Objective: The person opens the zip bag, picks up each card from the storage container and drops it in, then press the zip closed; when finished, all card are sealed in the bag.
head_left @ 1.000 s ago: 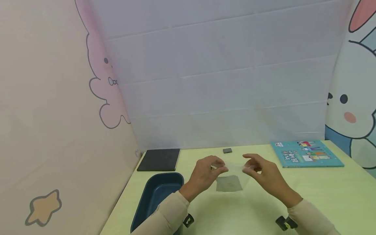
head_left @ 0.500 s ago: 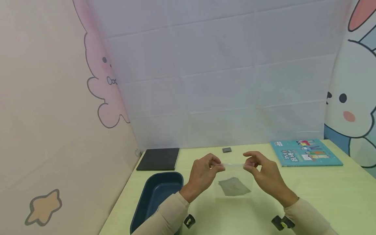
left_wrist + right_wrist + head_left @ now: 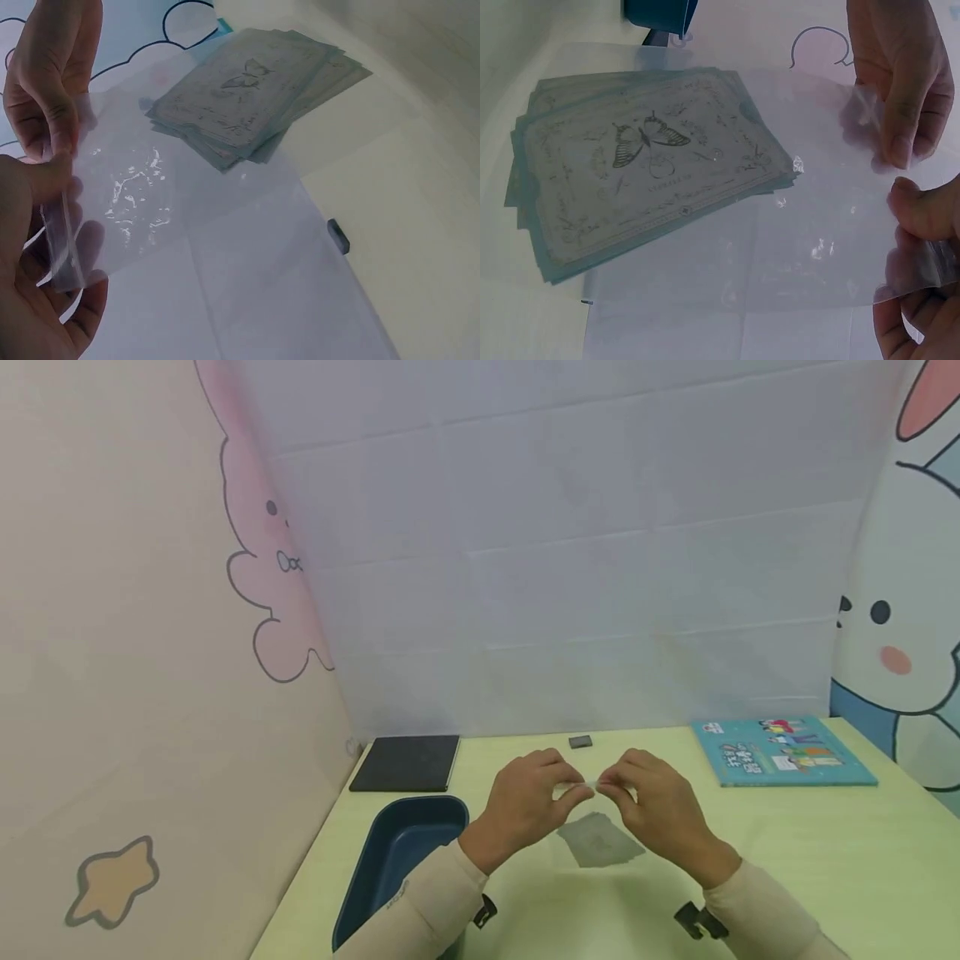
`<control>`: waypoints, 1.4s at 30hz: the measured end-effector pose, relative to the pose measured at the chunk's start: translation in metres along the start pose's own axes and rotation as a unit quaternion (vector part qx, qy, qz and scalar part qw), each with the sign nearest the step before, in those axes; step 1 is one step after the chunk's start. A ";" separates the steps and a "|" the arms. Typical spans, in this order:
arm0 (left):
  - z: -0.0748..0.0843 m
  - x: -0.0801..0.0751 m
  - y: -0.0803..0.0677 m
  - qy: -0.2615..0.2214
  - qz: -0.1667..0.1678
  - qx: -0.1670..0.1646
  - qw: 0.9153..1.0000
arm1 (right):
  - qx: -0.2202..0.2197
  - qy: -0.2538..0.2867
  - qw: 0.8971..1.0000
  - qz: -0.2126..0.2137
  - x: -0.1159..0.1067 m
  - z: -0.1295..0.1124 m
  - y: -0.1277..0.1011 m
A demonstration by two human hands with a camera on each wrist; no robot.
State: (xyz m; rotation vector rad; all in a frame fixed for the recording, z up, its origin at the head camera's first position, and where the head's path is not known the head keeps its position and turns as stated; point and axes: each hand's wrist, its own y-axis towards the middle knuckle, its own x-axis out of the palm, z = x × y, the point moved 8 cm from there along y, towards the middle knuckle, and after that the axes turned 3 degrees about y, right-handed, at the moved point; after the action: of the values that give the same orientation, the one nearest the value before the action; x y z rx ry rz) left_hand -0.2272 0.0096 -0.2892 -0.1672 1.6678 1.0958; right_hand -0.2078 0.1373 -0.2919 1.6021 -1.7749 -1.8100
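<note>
Both hands pinch the top edge of a clear plastic bag (image 3: 135,195) between thumbs and fingers. My left hand (image 3: 525,802) and right hand (image 3: 663,810) are close together over the table, fingertips almost meeting. Inside the bag's lower part lies a loose, fanned stack of grey-green paper cards (image 3: 652,165); the front one has a butterfly print and an ornate border. In the head view the cards (image 3: 600,842) hang below the hands, tilted. The left wrist view shows the left hand's fingers (image 3: 90,240) behind the clear film.
A dark blue tray (image 3: 382,847) stands left of the left forearm. Behind it lies a black notebook (image 3: 405,763). A small grey block (image 3: 581,742) sits near the back edge, and a teal picture book (image 3: 783,752) lies at the right rear of the pale green table (image 3: 840,860).
My hands have come closer together along the bag's top edge, the right hand moving left. The cards have shifted from lying level to tilted within the bag.
</note>
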 end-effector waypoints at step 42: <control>-0.013 0.002 -0.009 -0.085 -0.095 -0.020 0.992 | 0.069 0.046 0.993 -0.084 -0.016 0.017 -0.003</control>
State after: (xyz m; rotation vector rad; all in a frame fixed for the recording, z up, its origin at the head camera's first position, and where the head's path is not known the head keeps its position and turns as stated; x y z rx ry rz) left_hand -0.2310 -0.0042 -0.2960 -0.2457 1.4468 0.9726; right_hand -0.2117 0.1602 -0.2900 1.9083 -1.8082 -1.6817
